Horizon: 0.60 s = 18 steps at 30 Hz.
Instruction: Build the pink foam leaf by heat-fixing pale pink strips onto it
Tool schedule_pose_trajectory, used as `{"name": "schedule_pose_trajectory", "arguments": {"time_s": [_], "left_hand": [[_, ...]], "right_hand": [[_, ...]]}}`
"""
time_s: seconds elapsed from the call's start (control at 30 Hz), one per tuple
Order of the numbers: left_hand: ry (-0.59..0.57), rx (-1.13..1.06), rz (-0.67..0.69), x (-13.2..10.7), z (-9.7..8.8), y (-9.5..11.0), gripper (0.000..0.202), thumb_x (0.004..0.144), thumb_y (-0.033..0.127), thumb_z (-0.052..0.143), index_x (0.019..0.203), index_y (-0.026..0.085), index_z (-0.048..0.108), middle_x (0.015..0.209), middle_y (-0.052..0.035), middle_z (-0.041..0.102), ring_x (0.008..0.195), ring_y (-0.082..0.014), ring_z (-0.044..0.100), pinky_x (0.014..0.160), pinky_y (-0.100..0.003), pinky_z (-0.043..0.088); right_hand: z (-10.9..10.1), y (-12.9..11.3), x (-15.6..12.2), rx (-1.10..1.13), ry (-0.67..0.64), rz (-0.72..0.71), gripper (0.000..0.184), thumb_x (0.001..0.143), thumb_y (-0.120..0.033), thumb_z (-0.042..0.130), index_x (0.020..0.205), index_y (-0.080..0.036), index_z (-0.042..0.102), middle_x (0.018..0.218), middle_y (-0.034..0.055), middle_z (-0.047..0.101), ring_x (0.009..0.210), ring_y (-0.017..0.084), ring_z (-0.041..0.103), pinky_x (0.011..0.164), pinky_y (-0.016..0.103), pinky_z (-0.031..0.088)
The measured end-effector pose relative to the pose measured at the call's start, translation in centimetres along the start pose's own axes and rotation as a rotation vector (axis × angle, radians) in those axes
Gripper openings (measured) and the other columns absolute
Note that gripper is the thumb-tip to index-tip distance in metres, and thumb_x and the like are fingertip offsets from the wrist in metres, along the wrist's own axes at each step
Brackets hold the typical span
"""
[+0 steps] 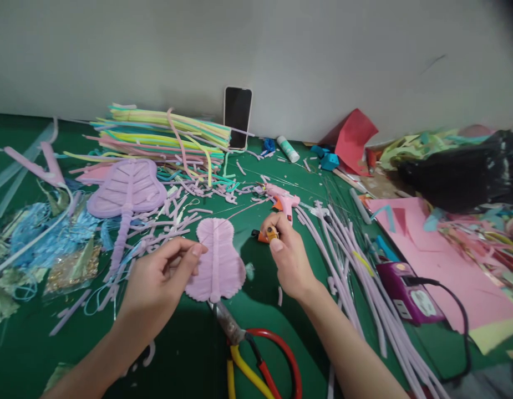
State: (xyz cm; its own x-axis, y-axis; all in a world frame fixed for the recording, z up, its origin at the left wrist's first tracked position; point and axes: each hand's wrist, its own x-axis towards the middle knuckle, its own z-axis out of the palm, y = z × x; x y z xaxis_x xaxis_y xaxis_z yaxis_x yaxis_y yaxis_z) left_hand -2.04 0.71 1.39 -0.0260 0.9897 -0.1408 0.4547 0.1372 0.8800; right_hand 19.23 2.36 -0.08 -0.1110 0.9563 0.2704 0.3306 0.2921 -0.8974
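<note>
My left hand (162, 277) pinches the left edge of a lilac leaf-shaped piece (218, 260) made of foam strips, holding it just above the green table (40, 354). My right hand (287, 252) is closed around a small orange lighter (264, 235) right of that piece. A pink glue gun (283, 199) lies just beyond my right hand. Red-and-yellow-handled scissors (256, 349) lie below the lilac piece, their blades partly under it.
A larger lilac leaf (125, 191) lies at left beside a stack of pastel foam strips (164, 138). A phone (238, 116) leans on the wall. Long lilac strips (356, 277), a purple power strip (408, 296), pink paper (456, 266) and a black bag (464, 172) crowd the right.
</note>
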Motion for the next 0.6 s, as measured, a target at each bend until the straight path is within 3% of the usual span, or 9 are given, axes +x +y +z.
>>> {"name": "schedule_pose_trajectory", "arguments": {"time_s": [0.1, 0.33, 0.6], "left_hand": [[0.007, 0.005, 0.007, -0.04, -0.08, 0.09, 0.03, 0.08, 0.05, 0.058, 0.081, 0.021, 0.067, 0.06, 0.0019, 0.056, 0.056, -0.013, 0.055, 0.048, -0.018, 0.043], [0.026, 0.06, 0.067, -0.03, -0.19, -0.09, 0.029, 0.082, 0.047, 0.055, 0.08, 0.021, 0.067, 0.059, 0.0023, 0.059, 0.057, -0.0128, 0.057, 0.049, -0.017, 0.045], [0.04, 0.091, 0.101, 0.01, -0.04, -0.43, 0.027, 0.083, 0.045, 0.054, 0.08, 0.021, 0.066, 0.06, 0.0034, 0.06, 0.057, -0.0117, 0.058, 0.049, -0.017, 0.046]], "right_hand": [[-0.02, -0.07, 0.13, -0.064, 0.008, -0.007, 0.02, 0.087, -0.041, 0.034, 0.083, -0.022, 0.04, 0.075, -0.001, 0.041, 0.065, 0.015, 0.039, 0.061, 0.029, 0.032], [0.0, -0.5, 0.46, -0.378, 0.031, 0.179, 0.01, 0.081, -0.031, 0.039, 0.08, -0.022, 0.041, 0.072, 0.0009, 0.049, 0.066, 0.017, 0.046, 0.06, 0.03, 0.032], [0.02, -0.17, 0.67, -0.564, 0.093, 0.157, 0.015, 0.08, -0.035, 0.041, 0.083, -0.021, 0.045, 0.08, 0.0048, 0.057, 0.075, 0.021, 0.052, 0.064, 0.032, 0.036]]}}
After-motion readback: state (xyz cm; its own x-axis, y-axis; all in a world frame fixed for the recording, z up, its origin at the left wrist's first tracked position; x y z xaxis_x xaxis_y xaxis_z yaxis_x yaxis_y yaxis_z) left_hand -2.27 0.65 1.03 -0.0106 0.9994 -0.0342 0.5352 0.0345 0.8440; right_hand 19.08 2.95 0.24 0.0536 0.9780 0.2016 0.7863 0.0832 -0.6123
